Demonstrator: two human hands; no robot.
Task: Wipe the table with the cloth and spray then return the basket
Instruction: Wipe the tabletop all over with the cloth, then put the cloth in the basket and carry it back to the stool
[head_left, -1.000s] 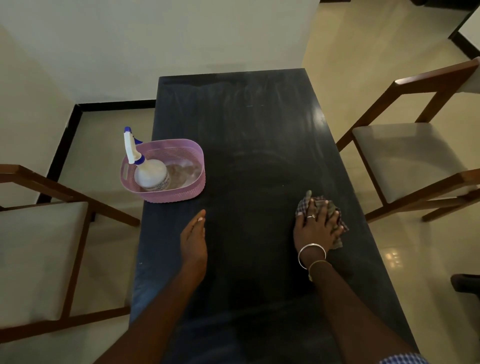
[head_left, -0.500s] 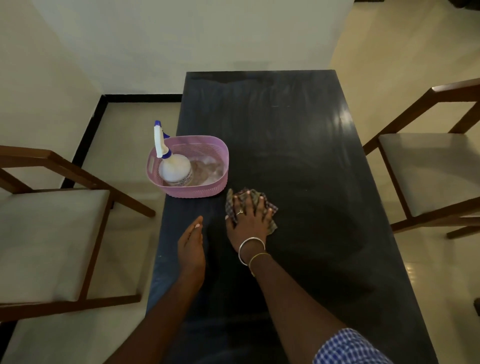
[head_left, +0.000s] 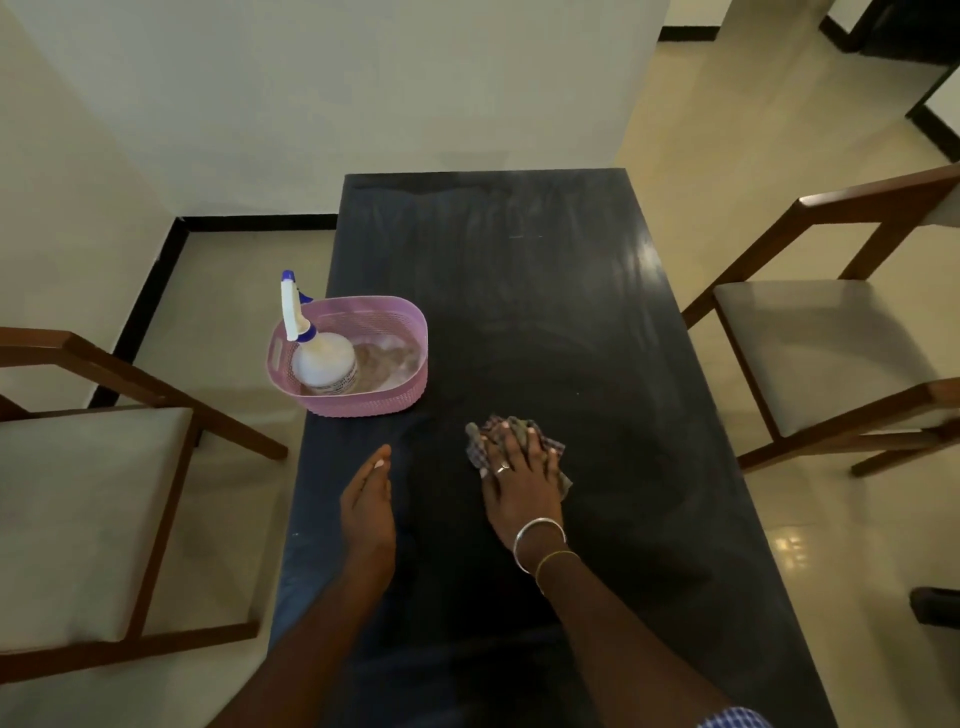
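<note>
A dark rectangular table (head_left: 545, 312) runs away from me. My right hand (head_left: 519, 478) presses flat on a crumpled checked cloth (head_left: 550, 447) near the table's middle. My left hand (head_left: 366, 499) rests on its edge on the table to the left, fingers together and holding nothing. A pink plastic basket (head_left: 410, 332) stands at the table's left edge, just beyond my left hand. Inside it a white spray bottle (head_left: 324, 364) with a blue-tipped nozzle leans toward the left.
A wooden chair with a pale seat (head_left: 78, 509) stands close to the table's left side. Another such chair (head_left: 831, 353) is on the right. A white wall (head_left: 337, 93) meets the table's far end. Pale tiled floor lies on both sides.
My right hand slid the cloth from the table's right side leftward toward the basket, then slightly back right. My left hand stayed where it was.
</note>
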